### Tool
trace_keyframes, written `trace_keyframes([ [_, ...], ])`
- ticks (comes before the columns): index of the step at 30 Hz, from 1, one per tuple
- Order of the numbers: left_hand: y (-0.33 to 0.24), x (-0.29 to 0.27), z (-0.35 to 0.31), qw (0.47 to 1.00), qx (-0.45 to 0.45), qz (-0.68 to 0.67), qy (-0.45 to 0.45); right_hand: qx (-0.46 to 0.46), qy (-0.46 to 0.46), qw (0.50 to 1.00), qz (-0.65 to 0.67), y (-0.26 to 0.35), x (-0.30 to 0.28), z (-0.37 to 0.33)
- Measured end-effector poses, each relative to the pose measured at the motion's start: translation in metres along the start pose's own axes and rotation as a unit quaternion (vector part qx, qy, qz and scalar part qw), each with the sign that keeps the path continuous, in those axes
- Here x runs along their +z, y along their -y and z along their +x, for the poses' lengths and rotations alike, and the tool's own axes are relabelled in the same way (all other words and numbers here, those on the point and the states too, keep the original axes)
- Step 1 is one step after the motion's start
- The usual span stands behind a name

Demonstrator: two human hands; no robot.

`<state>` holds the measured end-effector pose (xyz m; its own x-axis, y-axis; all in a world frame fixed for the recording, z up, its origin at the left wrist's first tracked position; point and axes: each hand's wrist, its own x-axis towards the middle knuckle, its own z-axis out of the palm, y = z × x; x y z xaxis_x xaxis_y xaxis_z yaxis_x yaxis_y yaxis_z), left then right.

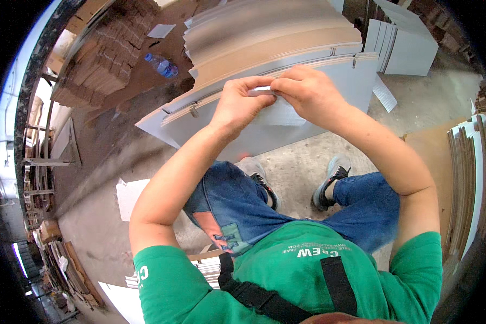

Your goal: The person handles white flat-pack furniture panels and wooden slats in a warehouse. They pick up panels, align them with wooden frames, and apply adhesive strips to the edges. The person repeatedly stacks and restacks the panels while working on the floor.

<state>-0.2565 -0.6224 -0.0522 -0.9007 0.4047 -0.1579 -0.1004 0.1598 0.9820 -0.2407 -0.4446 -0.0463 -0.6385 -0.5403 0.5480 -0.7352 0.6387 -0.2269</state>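
Observation:
My left hand [240,103] and my right hand [309,93] meet in front of me, both closed on a small white strip [260,91]. The strip looks like paper or thin card; my fingers cover its right end. The left thumb lies beneath it and the left fingers curl over the top. Just beyond and below the hands stand large white cardboard sheets [344,75] with notches cut in their upper edges. A paler patch [287,116] shows on the front sheet under my right hand.
Behind the front sheets rises a thick row of brown-edged cardboard [270,32]. A water bottle [162,66] lies far left, near stacked brown cardboard [103,59]. White boards [399,46] lean at the far right; more sheets [464,178] stand to my right. A white piece [130,198] lies on the floor.

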Motion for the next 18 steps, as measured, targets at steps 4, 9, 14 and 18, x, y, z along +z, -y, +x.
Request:
trace_keyframes([
  [4, -0.002, -0.016, -0.014, 0.999, -0.047, -0.013, -0.003, -0.011, 0.001, 1.0, -0.028, 0.016, 0.011, 0.007],
  [9, 0.008, -0.043, -0.025, 0.993, -0.044, -0.106, -0.03, -0.057, -0.013, 0.997, -0.058, 0.036, 0.031, 0.026],
  [14, 0.031, -0.058, -0.033, 0.986, -0.01, -0.11, -0.122, -0.006, 0.013, 0.996, 0.082, 0.032, 0.058, 0.033],
  [18, 0.074, -0.111, -0.082, 0.872, 0.164, 0.155, -0.434, 0.293, 0.128, 0.779, 0.539, -0.001, 0.066, 0.021],
])
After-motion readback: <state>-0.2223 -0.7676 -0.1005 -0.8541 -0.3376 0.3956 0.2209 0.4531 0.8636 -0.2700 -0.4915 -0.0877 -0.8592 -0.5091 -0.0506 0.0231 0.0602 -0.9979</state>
